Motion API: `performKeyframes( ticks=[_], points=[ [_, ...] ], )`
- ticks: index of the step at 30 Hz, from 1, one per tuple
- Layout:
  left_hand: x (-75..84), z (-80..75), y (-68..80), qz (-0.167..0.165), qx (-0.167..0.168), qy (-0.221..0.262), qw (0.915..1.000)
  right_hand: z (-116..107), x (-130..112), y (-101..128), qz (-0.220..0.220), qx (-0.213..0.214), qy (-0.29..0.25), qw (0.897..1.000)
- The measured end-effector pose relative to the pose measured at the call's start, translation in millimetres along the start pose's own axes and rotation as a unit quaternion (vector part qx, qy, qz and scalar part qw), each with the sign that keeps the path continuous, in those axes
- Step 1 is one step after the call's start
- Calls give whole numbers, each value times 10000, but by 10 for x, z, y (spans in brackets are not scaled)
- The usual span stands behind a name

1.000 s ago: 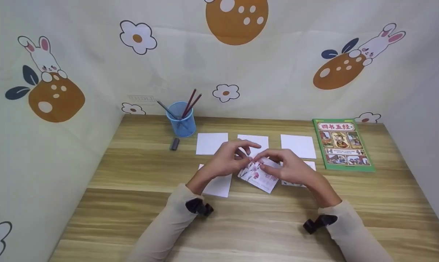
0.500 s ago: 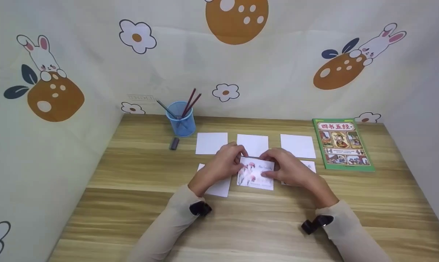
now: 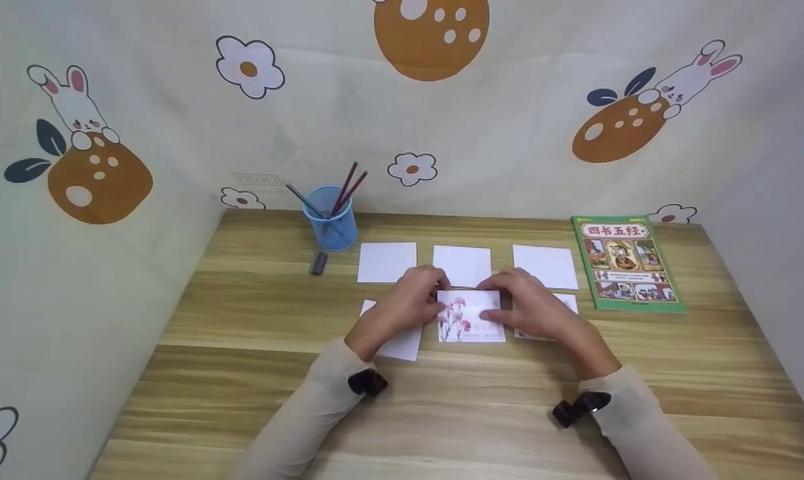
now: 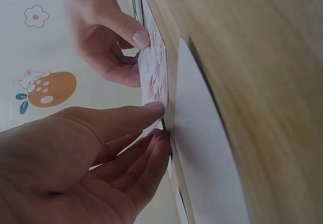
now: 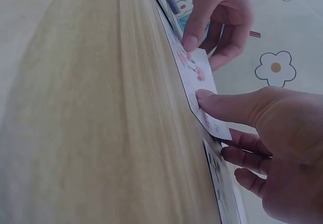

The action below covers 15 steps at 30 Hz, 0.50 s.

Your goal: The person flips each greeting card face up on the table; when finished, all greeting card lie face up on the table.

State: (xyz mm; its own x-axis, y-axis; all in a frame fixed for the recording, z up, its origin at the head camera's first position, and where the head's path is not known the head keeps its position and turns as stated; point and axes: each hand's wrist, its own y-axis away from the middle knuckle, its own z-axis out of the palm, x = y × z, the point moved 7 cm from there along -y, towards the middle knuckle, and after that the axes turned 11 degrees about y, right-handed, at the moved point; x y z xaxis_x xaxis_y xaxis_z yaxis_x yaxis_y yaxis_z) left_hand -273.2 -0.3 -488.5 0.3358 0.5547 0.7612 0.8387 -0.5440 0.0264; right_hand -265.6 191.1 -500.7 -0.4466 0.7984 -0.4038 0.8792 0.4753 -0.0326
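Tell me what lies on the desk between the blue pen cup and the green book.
In the head view, three blank white cards lie in a row between the blue pen cup and the green book.

From the head view I get bright, even, soft light with only faint shadows under the hands [image 3: 469, 307] on the desk [image 3: 242, 320]. No glare. Edges bow slightly. Both wrist views are softer: the near desk [image 5: 75, 133] and my left palm [image 4: 55, 178] blur out of focus.
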Motion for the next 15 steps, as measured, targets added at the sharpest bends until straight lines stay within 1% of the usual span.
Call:
performKeyframes(
  ticks=[4, 7, 10, 15],
  points=[
    [-7, 31, 33, -97, -237, -166, 9995, -5, 17, 12, 125, -48, 91, 9999],
    [-20, 54, 61, -187, -428, -166, 9988, -9, 28, 23, 240, -115, 83, 9996],
    [-28, 59, 66, -178, -454, -148, 9987, -16, 38, 27, 289, -124, 83, 9995],
    [-28, 60, 61, -120, -417, -147, 9989, -38, 27, 27, 119, 60, 117, 9998]
  ],
)
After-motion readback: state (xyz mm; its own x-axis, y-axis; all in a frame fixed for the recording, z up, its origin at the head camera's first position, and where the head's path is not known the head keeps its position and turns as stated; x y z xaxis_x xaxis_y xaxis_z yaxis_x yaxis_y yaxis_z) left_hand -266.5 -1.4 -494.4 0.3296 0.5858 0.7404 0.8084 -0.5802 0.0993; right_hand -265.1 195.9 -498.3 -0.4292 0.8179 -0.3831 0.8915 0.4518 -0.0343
